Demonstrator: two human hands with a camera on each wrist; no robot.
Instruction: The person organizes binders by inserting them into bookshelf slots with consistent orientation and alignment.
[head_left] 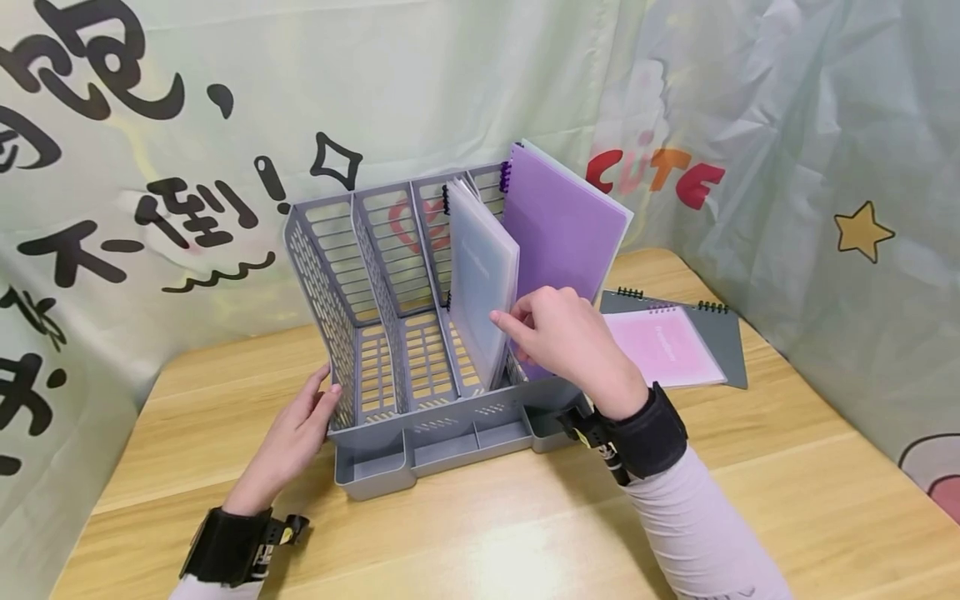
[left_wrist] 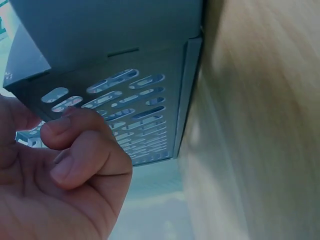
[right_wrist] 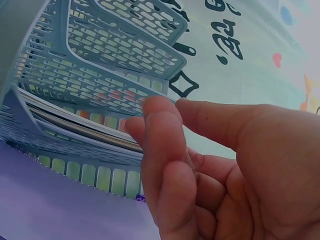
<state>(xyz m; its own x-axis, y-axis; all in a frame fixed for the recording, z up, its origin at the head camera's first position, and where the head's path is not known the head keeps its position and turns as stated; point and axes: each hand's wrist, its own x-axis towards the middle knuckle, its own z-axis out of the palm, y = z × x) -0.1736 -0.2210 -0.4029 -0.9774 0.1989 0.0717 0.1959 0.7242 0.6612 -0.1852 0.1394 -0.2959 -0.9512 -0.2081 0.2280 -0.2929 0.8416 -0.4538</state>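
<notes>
My left hand [head_left: 300, 425] holds the left side wall of a grey desk file organizer [head_left: 450, 421]; the thumb is over the wall's front edge, and in the left wrist view the fingers [left_wrist: 92, 150] curl against its slotted outer face. With my right hand [head_left: 566, 333] I pinch the front edge of a pale blue spiral notebook [head_left: 480, 267], which stands upright in the third compartment from the left. Seen from the right wrist, the fingertips lie right at the ends of the page stack [right_wrist: 85, 122]. A larger purple spiral notebook [head_left: 562, 242] stands in the rightmost compartment, partly behind the right hand.
A pink notebook [head_left: 663, 346] lies over a dark grey spiral notebook [head_left: 731, 350] on the wooden table [head_left: 495, 533], right of the organizer. Shallow trays [head_left: 450, 450] run along the organizer's front. A printed cloth [head_left: 465, 75] hangs behind the table and at its sides.
</notes>
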